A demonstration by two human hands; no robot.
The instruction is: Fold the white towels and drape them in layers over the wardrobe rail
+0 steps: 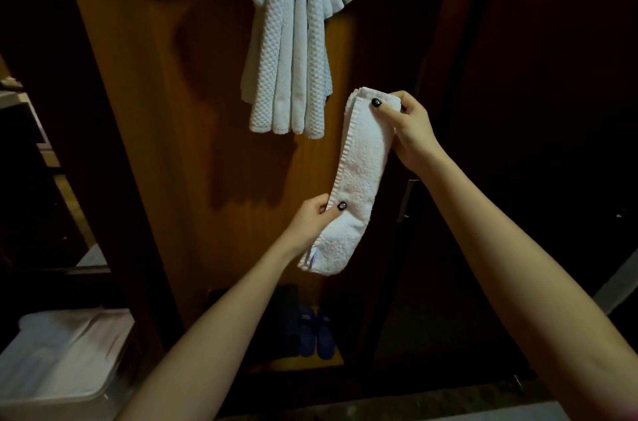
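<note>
While left grip pinches low | right grip pinches top | towel slants between

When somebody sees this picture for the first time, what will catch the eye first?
The bright folded white towel in the centre stands out: the right hand pinches its upper end, and the left hand grips it lower down. Above it, the hanging towels spread like a fan against the wooden panel. Blue slippers sit dimly at the bottom.
</note>
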